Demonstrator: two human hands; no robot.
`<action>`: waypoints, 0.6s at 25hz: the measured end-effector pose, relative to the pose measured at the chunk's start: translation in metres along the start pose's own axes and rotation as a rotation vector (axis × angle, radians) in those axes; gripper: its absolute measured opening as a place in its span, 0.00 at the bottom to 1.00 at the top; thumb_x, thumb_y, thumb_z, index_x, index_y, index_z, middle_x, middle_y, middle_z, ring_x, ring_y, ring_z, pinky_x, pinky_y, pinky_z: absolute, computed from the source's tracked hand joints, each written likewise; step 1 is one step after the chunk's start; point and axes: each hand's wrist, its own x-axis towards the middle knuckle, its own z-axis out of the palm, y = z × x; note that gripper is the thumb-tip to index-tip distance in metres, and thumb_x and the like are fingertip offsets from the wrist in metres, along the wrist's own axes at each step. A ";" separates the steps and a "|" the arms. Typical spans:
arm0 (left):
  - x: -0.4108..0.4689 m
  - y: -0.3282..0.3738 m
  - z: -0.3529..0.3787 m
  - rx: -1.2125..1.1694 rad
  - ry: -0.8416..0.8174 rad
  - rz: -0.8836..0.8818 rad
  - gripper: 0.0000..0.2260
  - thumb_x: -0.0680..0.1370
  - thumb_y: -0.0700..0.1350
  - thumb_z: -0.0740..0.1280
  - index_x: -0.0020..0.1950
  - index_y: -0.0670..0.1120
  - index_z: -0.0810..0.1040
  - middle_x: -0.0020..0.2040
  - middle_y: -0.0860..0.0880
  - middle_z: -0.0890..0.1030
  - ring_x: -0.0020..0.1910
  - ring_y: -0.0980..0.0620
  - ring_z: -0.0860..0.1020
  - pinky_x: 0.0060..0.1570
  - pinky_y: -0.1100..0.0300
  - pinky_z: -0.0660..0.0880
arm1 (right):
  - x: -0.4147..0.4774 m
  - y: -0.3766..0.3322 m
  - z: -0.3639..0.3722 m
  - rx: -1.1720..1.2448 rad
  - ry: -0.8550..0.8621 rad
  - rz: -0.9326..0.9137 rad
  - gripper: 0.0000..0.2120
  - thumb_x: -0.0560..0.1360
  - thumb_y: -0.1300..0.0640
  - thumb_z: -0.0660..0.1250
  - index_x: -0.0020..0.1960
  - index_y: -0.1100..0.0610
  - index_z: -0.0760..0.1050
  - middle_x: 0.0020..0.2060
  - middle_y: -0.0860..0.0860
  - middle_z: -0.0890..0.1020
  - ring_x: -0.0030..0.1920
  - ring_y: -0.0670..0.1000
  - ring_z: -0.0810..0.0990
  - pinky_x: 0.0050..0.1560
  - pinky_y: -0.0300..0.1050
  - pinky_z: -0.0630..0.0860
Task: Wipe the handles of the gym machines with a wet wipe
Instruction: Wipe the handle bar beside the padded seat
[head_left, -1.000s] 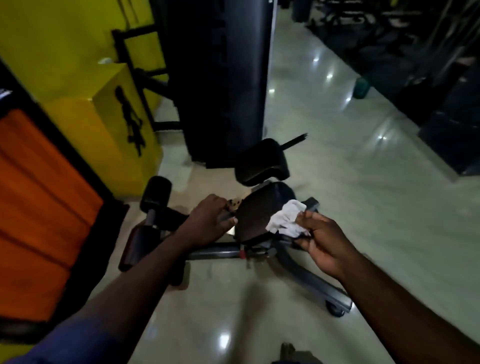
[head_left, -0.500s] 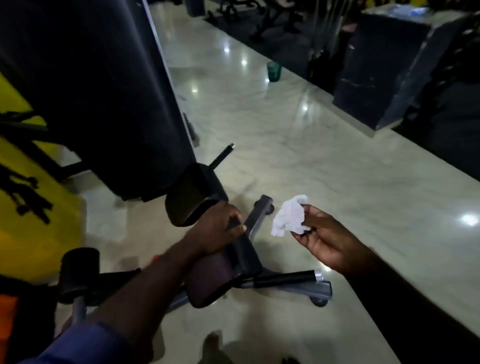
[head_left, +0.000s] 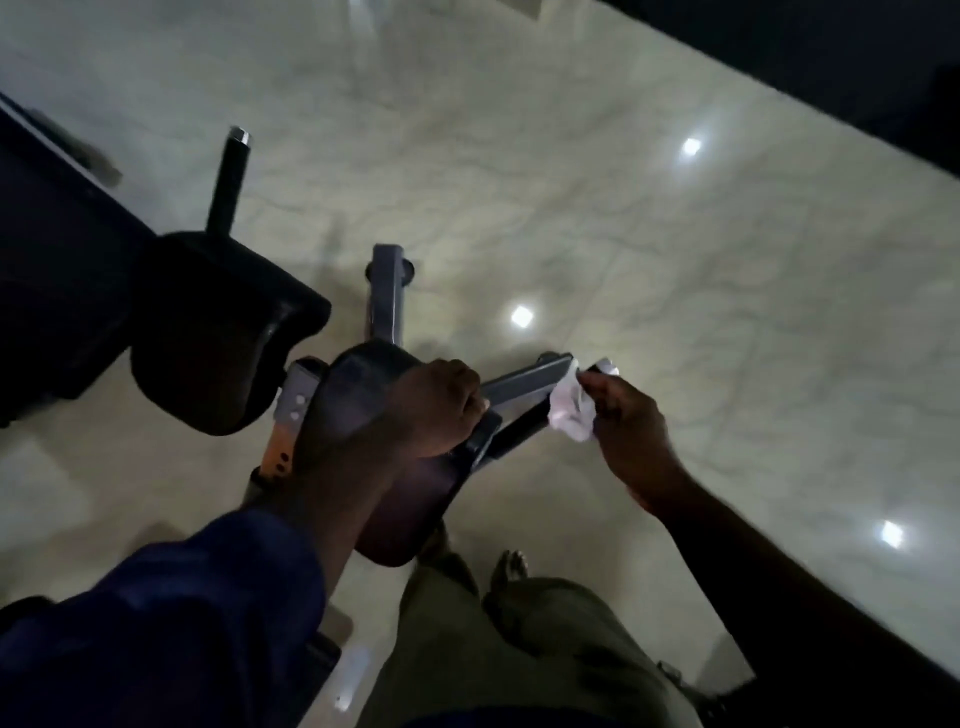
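The wet wipe (head_left: 570, 411) is showing as a small white wad, crumpled into soft folds and bunched rather than spread flat, and it is sitting just right of the frame's centre. The right hand (head_left: 626, 431) is pinching it, its fingers (head_left: 602, 385) curling closed on the upper part of the wad while the rest is hanging below them. The wipe is pressing against the outer end of a grey bar (head_left: 524, 383) and of a black bar (head_left: 519, 432) running just beneath it; which of the two it is actually rubbing cannot be told. Both bars are reaching out from under a dark seat pad (head_left: 387, 467) at the middle of the frame. The left hand (head_left: 441, 408) is gripping the right edge of that pad, its fingers curling tightly over the rim, with a blue sleeve (head_left: 182, 597) trailing down to the lower left. A second dark pad (head_left: 218, 332) is lying at centre left, and above it a slim black handle (head_left: 228, 176) with a shiny metal tip is pointing toward the upper left. The machine is standing on a pale, glossy marble floor (head_left: 675, 270) that is reflecting several bright spots of light. Olive trousers (head_left: 519, 654) are filling the bottom centre.
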 end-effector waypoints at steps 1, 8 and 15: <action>0.000 0.001 0.004 0.064 0.035 0.024 0.10 0.82 0.50 0.65 0.45 0.46 0.77 0.44 0.46 0.80 0.44 0.44 0.80 0.39 0.54 0.73 | -0.001 0.004 0.008 -0.136 0.033 -0.097 0.18 0.82 0.60 0.63 0.63 0.40 0.80 0.55 0.41 0.84 0.55 0.41 0.83 0.58 0.36 0.77; 0.003 -0.003 0.016 0.138 0.095 0.000 0.13 0.78 0.52 0.59 0.49 0.49 0.81 0.48 0.49 0.82 0.47 0.44 0.80 0.41 0.52 0.77 | 0.014 0.098 0.082 -0.686 -0.038 -0.827 0.17 0.84 0.60 0.64 0.71 0.55 0.77 0.68 0.56 0.79 0.73 0.60 0.73 0.77 0.57 0.65; -0.001 0.000 0.017 0.164 0.065 -0.034 0.14 0.79 0.55 0.57 0.53 0.52 0.79 0.53 0.52 0.82 0.51 0.46 0.80 0.47 0.53 0.77 | -0.015 0.112 0.108 -0.419 -0.001 -0.906 0.13 0.84 0.65 0.62 0.66 0.64 0.80 0.66 0.59 0.80 0.67 0.60 0.77 0.64 0.54 0.77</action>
